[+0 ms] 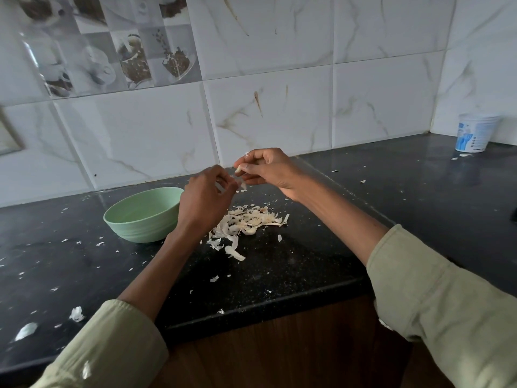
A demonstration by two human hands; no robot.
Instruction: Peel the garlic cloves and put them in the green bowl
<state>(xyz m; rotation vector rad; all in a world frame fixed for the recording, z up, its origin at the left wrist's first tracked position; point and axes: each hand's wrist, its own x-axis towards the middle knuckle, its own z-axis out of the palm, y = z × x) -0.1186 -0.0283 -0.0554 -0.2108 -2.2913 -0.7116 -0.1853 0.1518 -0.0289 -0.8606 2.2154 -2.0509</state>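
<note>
My right hand [268,169] pinches a small garlic clove [238,170] between thumb and fingertips, raised above the black counter. My left hand [205,198] is just left of it, fingers curled and pinching a thin strip of garlic skin [240,184] that trails off the clove. The green bowl [142,215] stands on the counter left of my left hand; what I see of its inside looks bare. A heap of garlic skins [246,222] lies below my hands, with a clove-like piece [249,231] at its front.
Skin flakes are scattered over the black counter [307,256]. A white plastic tub [475,133] stands in the far right corner by the tiled wall. The counter's front edge runs across below my forearms, with a wooden cabinet front under it.
</note>
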